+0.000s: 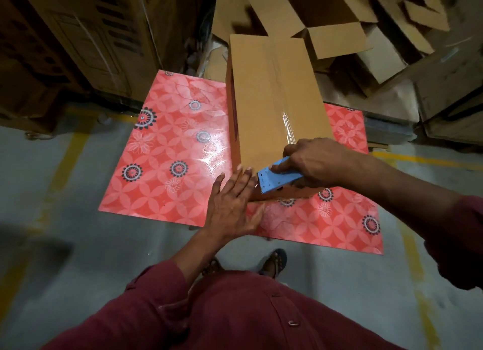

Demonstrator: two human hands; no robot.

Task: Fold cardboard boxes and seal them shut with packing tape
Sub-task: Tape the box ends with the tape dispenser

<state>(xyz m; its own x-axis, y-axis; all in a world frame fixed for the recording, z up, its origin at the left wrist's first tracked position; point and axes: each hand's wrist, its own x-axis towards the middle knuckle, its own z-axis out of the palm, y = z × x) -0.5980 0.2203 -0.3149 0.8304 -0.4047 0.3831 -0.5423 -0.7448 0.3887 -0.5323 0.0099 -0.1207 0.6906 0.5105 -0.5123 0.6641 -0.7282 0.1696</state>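
A closed brown cardboard box [271, 93] lies on a red patterned table [167, 145]. A strip of clear packing tape [286, 109] runs along its top seam toward me. My right hand [316, 161] grips a blue tape dispenser [277, 178] at the box's near edge. My left hand [232, 203] presses flat, fingers straight, against the near end of the box, just left of the dispenser.
Several opened cardboard boxes [332, 17] are piled behind and to the right of the table. Tall printed cartons [86, 35] stand at the back left. The grey concrete floor [78, 258] has yellow lines. My sandalled feet [274, 262] stand close to the table's near edge.
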